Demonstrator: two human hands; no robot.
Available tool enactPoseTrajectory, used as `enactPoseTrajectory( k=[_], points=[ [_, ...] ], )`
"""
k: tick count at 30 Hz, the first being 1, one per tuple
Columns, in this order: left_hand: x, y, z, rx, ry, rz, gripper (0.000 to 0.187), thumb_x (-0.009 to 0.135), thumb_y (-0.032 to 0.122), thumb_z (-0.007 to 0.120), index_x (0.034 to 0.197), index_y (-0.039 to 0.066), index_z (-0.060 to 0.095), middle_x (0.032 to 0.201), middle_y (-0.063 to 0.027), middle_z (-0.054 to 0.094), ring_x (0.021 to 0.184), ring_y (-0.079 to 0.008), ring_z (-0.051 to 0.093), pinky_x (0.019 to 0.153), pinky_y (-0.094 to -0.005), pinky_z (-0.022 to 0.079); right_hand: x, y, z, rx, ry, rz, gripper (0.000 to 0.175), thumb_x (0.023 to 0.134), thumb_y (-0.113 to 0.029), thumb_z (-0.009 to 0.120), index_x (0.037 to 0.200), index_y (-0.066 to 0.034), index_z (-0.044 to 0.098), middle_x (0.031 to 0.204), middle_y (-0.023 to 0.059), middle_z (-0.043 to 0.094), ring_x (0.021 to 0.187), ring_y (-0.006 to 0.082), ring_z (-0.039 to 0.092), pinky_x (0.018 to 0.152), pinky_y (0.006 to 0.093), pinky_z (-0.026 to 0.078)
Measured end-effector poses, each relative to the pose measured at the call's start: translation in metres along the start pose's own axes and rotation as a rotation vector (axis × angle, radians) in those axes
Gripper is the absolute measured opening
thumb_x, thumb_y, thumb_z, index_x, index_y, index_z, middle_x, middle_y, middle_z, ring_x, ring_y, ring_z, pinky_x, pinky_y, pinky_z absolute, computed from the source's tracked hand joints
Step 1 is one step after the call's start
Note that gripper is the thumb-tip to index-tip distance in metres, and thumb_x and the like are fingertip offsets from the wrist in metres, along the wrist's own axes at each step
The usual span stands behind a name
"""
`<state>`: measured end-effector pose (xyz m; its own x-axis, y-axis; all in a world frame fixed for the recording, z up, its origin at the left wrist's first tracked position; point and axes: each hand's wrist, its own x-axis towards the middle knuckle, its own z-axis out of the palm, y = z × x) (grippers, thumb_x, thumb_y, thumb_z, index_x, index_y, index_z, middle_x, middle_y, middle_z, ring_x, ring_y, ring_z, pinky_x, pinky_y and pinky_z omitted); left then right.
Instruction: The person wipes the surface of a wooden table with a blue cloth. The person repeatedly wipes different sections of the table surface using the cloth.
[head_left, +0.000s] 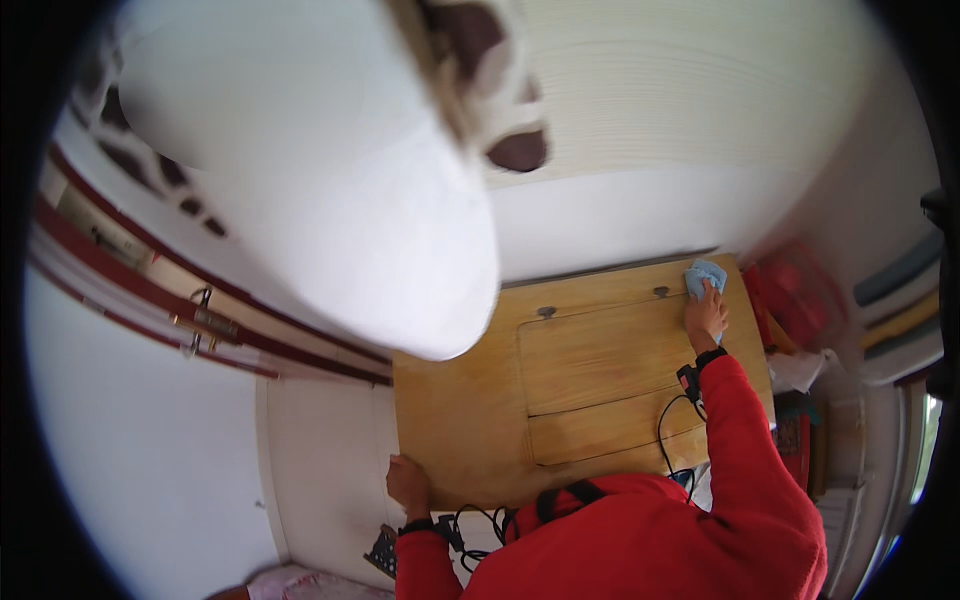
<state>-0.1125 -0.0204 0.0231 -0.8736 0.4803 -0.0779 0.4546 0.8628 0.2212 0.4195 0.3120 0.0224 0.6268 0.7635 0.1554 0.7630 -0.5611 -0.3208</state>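
My right hand (706, 315) presses a folded light-blue cloth (705, 274) onto the far right corner of a wooden tabletop (457, 420). The fingers lie over the cloth, and part of it sticks out below the hand. At the near left corner, my left hand (409, 484) rests on the table's edge with curled fingers. Its fingertips are hidden, so I cannot tell whether it grips the edge. Set into the top is a rectangular wooden panel (600, 360) with dark seams and two small metal hinges along its far side.
A large blurred white rounded object (375, 247) hangs close overhead, covering the table's far left. Black cables (661, 427) run from both wristbands. Red and clear plastic bags (802, 367) crowd the right side. A door handle (202, 322) juts out on the left.
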Motion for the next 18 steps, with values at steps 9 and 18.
enactPoseTrajectory(
  k=[9,18],
  points=[
    [-0.002,0.007,-0.012,-0.029,-0.069,-0.078,0.06,0.103,0.037,0.024,0.089,-0.002,0.068,0.09,-0.0277,0.068,0.088,-0.0492,0.064,0.08,-0.0575,0.05,-0.224,-0.171,0.02,0.209,-0.459,-0.989,0.046,0.08,-0.02,0.066,0.125,-0.024,0.06,0.127,0.005,0.057,0.114,0.0309,0.052,0.088,0.0509,0.043],
    [-0.004,0.016,-0.02,-0.054,-0.082,-0.089,0.058,0.102,0.038,0.026,0.097,-0.002,0.068,0.095,-0.0274,0.069,0.089,-0.0491,0.064,0.082,-0.0575,0.049,-0.346,-0.189,0.002,0.507,-0.547,-1.877,0.053,0.078,-0.028,0.07,0.129,-0.0315,0.057,0.137,0.0003,0.052,0.121,0.0228,0.05,0.093,0.0413,0.044]
  ],
)
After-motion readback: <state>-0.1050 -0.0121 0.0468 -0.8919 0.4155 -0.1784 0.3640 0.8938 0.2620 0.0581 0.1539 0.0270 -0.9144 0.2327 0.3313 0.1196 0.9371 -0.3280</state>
